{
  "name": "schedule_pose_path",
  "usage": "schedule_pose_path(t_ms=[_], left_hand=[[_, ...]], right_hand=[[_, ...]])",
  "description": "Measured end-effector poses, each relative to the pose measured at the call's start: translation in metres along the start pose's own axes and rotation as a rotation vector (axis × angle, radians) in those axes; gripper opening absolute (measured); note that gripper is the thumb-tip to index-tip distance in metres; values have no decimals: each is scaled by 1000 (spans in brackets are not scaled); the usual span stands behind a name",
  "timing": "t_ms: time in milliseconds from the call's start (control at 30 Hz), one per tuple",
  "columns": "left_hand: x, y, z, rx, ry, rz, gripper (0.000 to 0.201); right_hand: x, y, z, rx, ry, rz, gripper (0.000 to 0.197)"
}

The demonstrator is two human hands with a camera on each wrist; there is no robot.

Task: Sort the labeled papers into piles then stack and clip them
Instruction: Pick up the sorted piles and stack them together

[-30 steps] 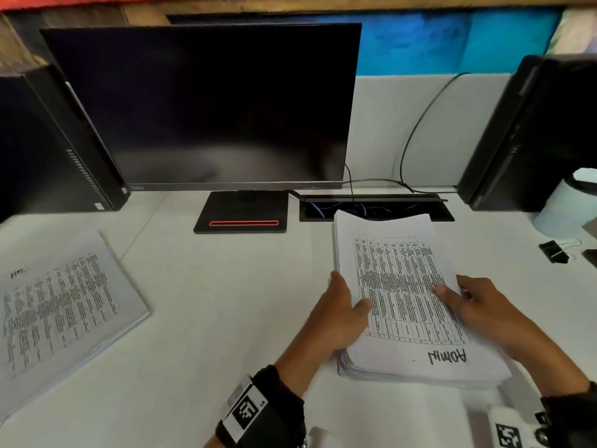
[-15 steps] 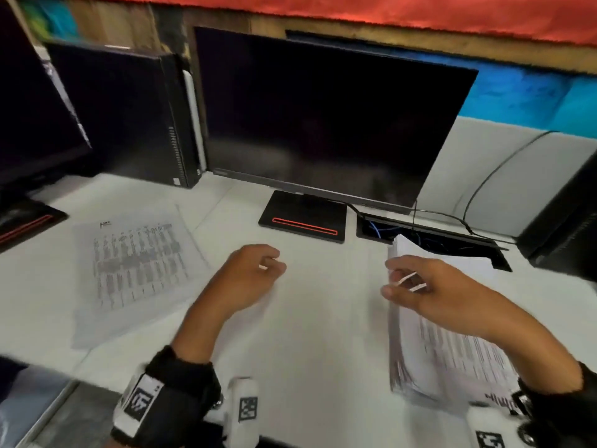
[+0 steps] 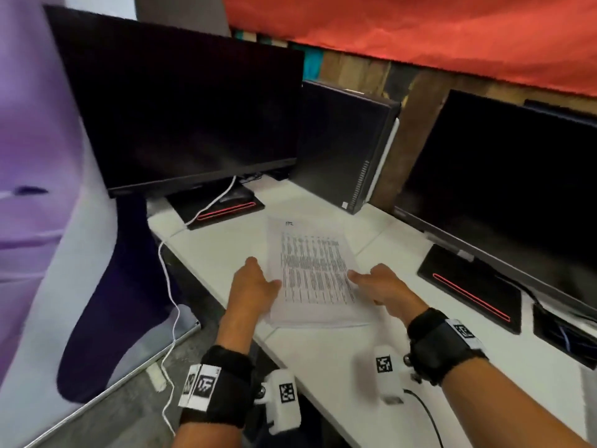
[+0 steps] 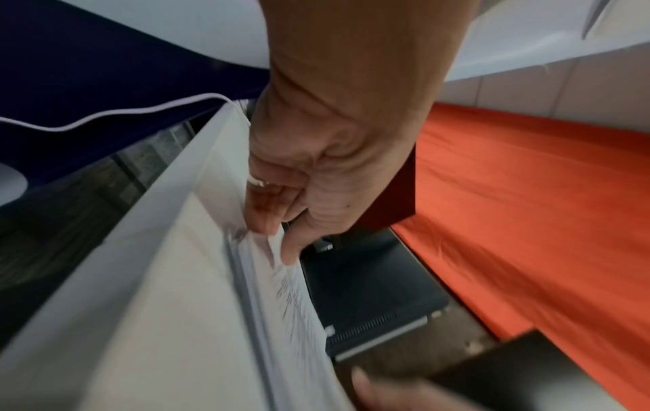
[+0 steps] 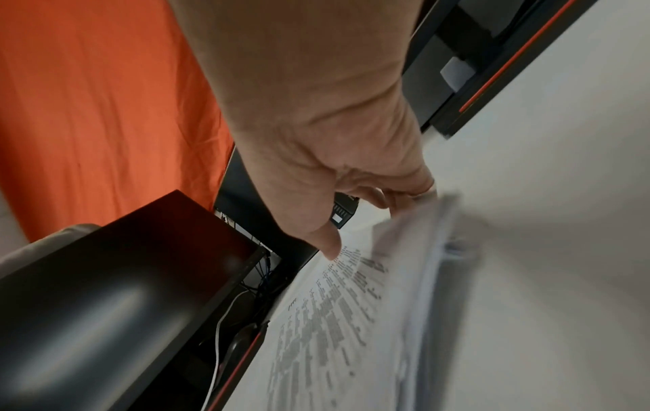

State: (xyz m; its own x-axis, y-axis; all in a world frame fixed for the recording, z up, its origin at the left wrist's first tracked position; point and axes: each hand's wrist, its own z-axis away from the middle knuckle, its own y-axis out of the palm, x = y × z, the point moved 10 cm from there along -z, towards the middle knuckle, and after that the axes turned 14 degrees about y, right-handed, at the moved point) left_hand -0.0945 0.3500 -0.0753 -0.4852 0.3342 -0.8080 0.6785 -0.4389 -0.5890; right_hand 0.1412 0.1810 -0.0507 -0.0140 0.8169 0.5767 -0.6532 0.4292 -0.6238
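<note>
Holding one pile of papers (image 3: 310,273) on the desk (image 3: 326,357), at 12 o'clock from the wrists. Left hand (image 3: 255,282) at the pile's 9 o'clock edge, fingers curled under, thumb on top. Right hand (image 3: 381,286) at 3 o'clock, pinching the same way. Looks sorted here. Left to do, probably: stacking with other piles and clipping. No clip in sight.

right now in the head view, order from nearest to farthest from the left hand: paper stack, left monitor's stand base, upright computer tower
1. paper stack, touching the left hand on its right
2. left monitor's stand base, beyond the hand
3. upright computer tower, far back right
</note>
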Motion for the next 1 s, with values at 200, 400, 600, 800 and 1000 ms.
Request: schedule_pose_path(t_ms=[200, 400, 600, 800, 1000], left_hand=[[-9, 21, 8, 19, 136, -179, 39], [3, 21, 9, 1, 107, 26, 56], [-25, 18, 14, 28, 127, 601, 116], [-129, 29, 55, 148, 458, 752, 36], [-205, 39, 89, 135, 625, 777, 40]], right_hand=[[18, 28, -23, 89, 95, -128, 31], [28, 16, 2, 15, -58, -125, 23], [-3, -22, 86, 70, -221, -352, 31], [-39, -86, 140, -84, -339, -622, 30], [-60, -167, 182, -368, -509, -681, 35]])
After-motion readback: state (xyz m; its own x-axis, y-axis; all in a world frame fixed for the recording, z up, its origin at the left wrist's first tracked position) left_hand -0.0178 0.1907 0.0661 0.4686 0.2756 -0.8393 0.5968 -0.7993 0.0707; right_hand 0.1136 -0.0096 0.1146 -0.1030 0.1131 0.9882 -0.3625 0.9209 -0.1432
